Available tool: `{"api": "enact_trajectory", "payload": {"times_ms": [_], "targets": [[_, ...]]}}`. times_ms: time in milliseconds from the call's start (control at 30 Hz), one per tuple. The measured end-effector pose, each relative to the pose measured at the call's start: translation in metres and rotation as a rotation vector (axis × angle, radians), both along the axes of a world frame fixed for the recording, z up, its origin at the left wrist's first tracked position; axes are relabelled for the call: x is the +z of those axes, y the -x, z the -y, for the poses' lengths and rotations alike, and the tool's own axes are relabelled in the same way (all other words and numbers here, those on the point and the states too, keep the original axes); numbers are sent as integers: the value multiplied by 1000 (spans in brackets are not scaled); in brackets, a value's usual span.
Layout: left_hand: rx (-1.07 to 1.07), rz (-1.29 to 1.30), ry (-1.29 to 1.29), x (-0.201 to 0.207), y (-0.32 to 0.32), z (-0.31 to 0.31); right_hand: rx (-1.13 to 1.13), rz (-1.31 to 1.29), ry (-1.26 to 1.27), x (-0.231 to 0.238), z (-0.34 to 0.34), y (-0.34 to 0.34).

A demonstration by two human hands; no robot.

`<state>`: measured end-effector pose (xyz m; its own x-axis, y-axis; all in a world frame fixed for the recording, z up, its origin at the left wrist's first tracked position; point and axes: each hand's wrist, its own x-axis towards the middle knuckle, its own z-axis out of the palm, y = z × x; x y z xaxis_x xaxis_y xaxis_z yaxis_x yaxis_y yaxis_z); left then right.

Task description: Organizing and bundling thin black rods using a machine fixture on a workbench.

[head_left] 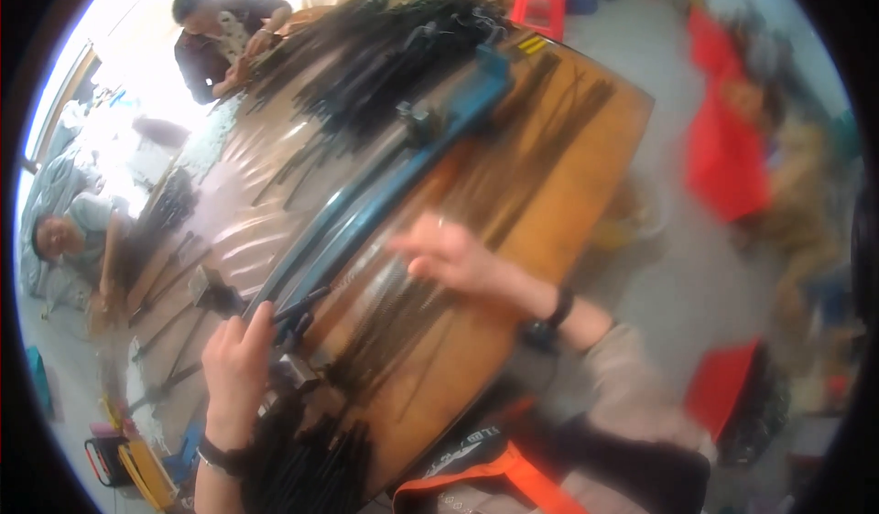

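Note:
My left hand (236, 363) is closed around one end of a slim black rod (304, 305), its thumb along the top. The rod tilts up to the right over the lower end of a long blue metal bar fixture (362, 221). Beyond the rod's tip, a thin coil-like strip (362, 267) runs toward my right hand. Smeared by motion, my right hand (449, 256) hovers right of the fixture with fingers apart; I make out nothing in them. Below it lie several long springs or ribbed rods (389, 317), too blurred to tell. A metal clamp block (300, 372) sits by my left hand.
Black rods are heaped at the table's far side (394, 65) and beside my left forearm (311, 459). The wooden tabletop (586, 180) ends at the right. Two people (224, 38) (87, 239) sit across the table. A red stool (540, 6) stands beyond; red cloth (723, 129) appears right.

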<state>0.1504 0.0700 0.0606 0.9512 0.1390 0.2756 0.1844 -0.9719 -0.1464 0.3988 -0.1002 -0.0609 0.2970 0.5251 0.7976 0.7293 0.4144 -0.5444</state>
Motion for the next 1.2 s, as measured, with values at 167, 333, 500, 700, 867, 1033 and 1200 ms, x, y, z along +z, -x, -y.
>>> {"api": "enact_trajectory", "payload": {"times_ms": [167,333,500,700,867,1033,1200], "targets": [[44,56,79,11,22,6,32,-107,101,3,-8,21],[151,-13,122,18,72,11,279,-260,405,15,-6,44],[200,-73,115,10,92,13,59,-70,128,24,-27,77],[247,70,111,11,109,21,197,-505,333,19,-40,99],[180,-45,185,2,129,20,286,-133,222,17,-29,95],[189,-112,428,9,123,38,179,-152,129,20,-25,113],[205,-56,229,9,115,36,525,-564,584,12,-15,108]]}}
